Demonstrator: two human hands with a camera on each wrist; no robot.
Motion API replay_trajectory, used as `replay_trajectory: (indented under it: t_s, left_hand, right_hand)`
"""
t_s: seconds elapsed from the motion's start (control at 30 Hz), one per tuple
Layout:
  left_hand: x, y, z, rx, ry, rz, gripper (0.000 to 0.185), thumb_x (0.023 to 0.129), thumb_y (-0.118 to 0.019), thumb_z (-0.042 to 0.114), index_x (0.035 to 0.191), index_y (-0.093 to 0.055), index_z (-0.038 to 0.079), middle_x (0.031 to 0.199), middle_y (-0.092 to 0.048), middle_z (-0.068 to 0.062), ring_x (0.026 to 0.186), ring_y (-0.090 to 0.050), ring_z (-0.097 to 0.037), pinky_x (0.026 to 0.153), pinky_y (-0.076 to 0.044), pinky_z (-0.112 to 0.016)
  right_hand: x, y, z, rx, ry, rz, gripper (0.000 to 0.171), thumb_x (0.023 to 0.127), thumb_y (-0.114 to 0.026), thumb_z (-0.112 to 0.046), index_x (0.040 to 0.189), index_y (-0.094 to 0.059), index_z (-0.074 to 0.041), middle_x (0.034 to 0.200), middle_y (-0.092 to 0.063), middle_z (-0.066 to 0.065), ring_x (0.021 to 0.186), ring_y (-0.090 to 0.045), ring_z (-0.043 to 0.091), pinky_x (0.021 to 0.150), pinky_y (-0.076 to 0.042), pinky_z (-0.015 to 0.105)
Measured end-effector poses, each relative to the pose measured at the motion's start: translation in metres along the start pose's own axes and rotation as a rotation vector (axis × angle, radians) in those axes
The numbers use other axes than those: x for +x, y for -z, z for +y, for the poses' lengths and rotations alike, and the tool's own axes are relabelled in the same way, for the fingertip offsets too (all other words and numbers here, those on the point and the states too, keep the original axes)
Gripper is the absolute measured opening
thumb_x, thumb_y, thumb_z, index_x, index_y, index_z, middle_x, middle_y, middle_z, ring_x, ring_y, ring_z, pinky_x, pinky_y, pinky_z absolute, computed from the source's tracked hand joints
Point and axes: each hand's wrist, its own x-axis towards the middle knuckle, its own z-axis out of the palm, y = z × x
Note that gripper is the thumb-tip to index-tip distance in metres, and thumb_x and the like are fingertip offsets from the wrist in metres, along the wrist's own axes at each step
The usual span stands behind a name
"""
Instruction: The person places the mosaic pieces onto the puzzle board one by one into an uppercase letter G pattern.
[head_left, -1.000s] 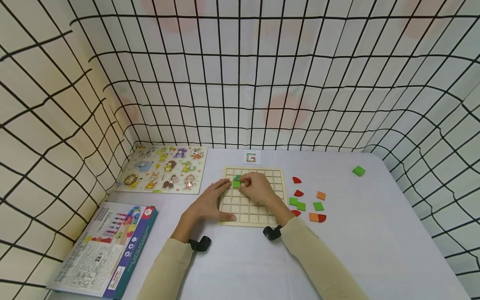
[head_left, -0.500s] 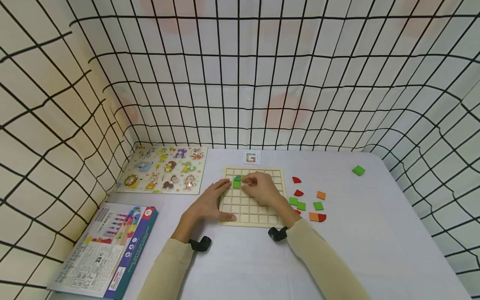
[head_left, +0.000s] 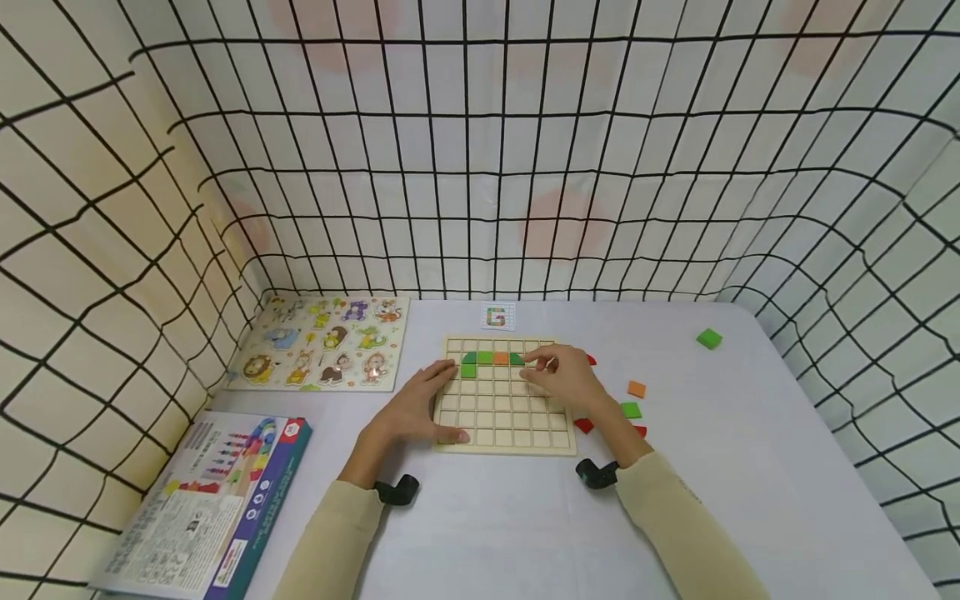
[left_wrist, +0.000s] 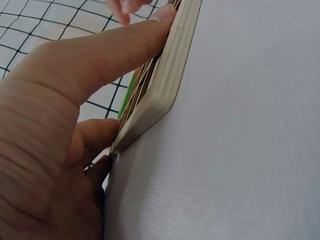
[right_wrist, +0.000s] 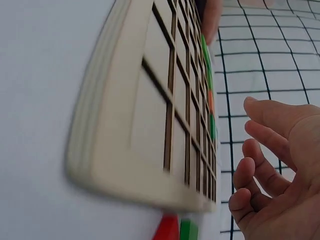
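A wooden grid board [head_left: 504, 398] lies near the middle of the surface [head_left: 750, 433], with green and orange tiles [head_left: 491, 359] seated in a row near its far edge. Its left edge is steadied by the left hand [head_left: 415, 408], fingers flat and released. The right hand [head_left: 564, 379] is held over the board's right edge, loosely curled and grasping nothing. Loose tiles [head_left: 632, 409] are scattered toward the surface's right side. A careless brush could likely unseat the placed row.
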Motion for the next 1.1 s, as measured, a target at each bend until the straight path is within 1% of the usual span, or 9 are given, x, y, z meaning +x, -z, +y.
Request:
replay_trajectory:
  t_s: [0.07,0.23,0.4,0.57,0.7,0.9,1.0,1.1]
  left_hand:
    - [0.000,0.000,0.000,0.000,0.002,-0.001,0.118,0.069,-0.088,0.060,0.164,-0.031,0.016,0.172,-0.024,-0.002,0.159,-0.018,-0.037,0.125,-0.026,-0.062]
    - [-0.001,0.000,0.000,0.002,-0.003,-0.003,0.118,0.070,-0.087,0.061,0.163,-0.031,0.015,0.172,-0.024,-0.003,0.159,-0.019,-0.037,0.124,-0.027,-0.062]
    - [-0.001,0.000,0.000,0.012,0.006,-0.004,0.119,0.070,-0.086,0.062,0.164,-0.030,0.016,0.172,-0.023,-0.002,0.159,-0.018,-0.036,0.125,-0.026,-0.062]
    - [-0.003,0.000,0.001,0.009,0.011,0.000,0.119,0.070,-0.086,0.062,0.164,-0.030,0.017,0.172,-0.023,-0.003,0.159,-0.018,-0.038,0.124,-0.025,-0.064]
    - [-0.003,0.001,0.002,0.006,0.009,0.001,0.119,0.070,-0.087,0.062,0.164,-0.030,0.017,0.172,-0.023,-0.003,0.159,-0.017,-0.038,0.124,-0.025,-0.064]
    - [-0.003,0.002,0.003,0.004,0.014,-0.001,0.119,0.069,-0.087,0.062,0.164,-0.030,0.017,0.172,-0.023,-0.002,0.160,-0.016,-0.038,0.125,-0.023,-0.064]
    - [-0.003,0.002,0.003,0.005,0.011,0.002,0.119,0.069,-0.087,0.062,0.164,-0.031,0.016,0.172,-0.023,-0.003,0.159,-0.017,-0.039,0.125,-0.023,-0.064]
    - [-0.002,0.001,0.003,0.005,0.007,0.002,0.119,0.070,-0.087,0.061,0.164,-0.031,0.016,0.172,-0.023,-0.003,0.160,-0.017,-0.037,0.126,-0.022,-0.063]
  right_hand:
    - [-0.006,0.008,0.006,-0.009,-0.011,0.012,0.030,0.093,-0.078,-0.033,0.117,-0.078,-0.015,0.092,-0.064,0.003,0.074,-0.055,0.019,0.060,-0.045,0.029]
    - [-0.023,0.030,0.019,-0.044,-0.049,0.047,0.029,0.092,-0.079,-0.035,0.116,-0.078,-0.018,0.096,-0.064,0.003,0.078,-0.053,0.020,0.064,-0.044,0.028]
    - [-0.037,0.052,0.037,-0.121,-0.096,0.084,0.034,0.091,-0.079,-0.040,0.119,-0.077,-0.019,0.097,-0.064,0.003,0.084,-0.052,0.021,0.064,-0.043,0.027]
    - [-0.051,0.072,0.056,-0.182,-0.149,0.115,0.038,0.092,-0.077,-0.040,0.122,-0.076,-0.018,0.098,-0.063,0.005,0.089,-0.053,0.022,0.066,-0.045,0.028]
    - [-0.062,0.086,0.069,-0.210,-0.186,0.137,0.038,0.094,-0.075,-0.041,0.124,-0.075,-0.016,0.098,-0.062,0.006,0.091,-0.053,0.023,0.069,-0.045,0.029]
    - [-0.076,0.101,0.088,-0.215,-0.200,0.152,0.042,0.095,-0.072,-0.045,0.125,-0.074,-0.015,0.103,-0.065,0.006,0.093,-0.057,0.022,0.076,-0.047,0.031]
    - [-0.081,0.106,0.093,-0.216,-0.194,0.145,0.040,0.096,-0.073,-0.041,0.125,-0.074,-0.014,0.103,-0.065,0.007,0.092,-0.058,0.022,0.076,-0.047,0.031]
    - [-0.083,0.109,0.096,-0.219,-0.184,0.129,0.038,0.097,-0.073,-0.034,0.126,-0.073,-0.010,0.101,-0.064,0.008,0.092,-0.056,0.023,0.075,-0.046,0.032]
